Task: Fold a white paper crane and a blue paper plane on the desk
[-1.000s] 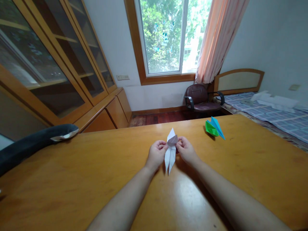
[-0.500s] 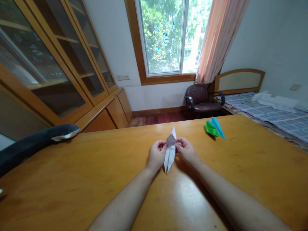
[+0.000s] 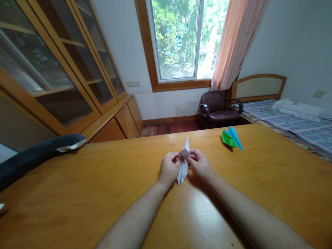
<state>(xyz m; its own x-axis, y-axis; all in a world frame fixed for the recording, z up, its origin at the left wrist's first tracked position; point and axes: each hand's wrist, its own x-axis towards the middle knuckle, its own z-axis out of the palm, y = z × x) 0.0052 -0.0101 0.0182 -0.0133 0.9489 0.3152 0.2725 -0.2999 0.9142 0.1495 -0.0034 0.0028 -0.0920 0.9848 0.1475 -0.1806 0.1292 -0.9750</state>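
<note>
A folded white paper piece [image 3: 183, 168] is held just above the wooden table, between my two hands. It is long and narrow, with a point at the far end, two split tips toward me and a raised flap in the middle. My left hand [image 3: 169, 168] is closed on its left edge, thumb lying over the paper. At the right edge, by the flap, my right hand [image 3: 201, 163] pinches the paper between thumb and fingers. The fingertips beneath the paper are partly hidden.
A green folded paper [image 3: 228, 139] and a blue paper plane [image 3: 235, 137] lie together at the far right of the table [image 3: 98, 180]. A dark curved object [image 3: 41, 154] extends over the left edge. An office chair [image 3: 218, 105] stands beyond the table, near a bed [image 3: 298, 121].
The middle flap of the white paper has folded down toward me and looks shorter. My left thumb has shifted further onto the paper. Both hands stay in nearly the same place.
</note>
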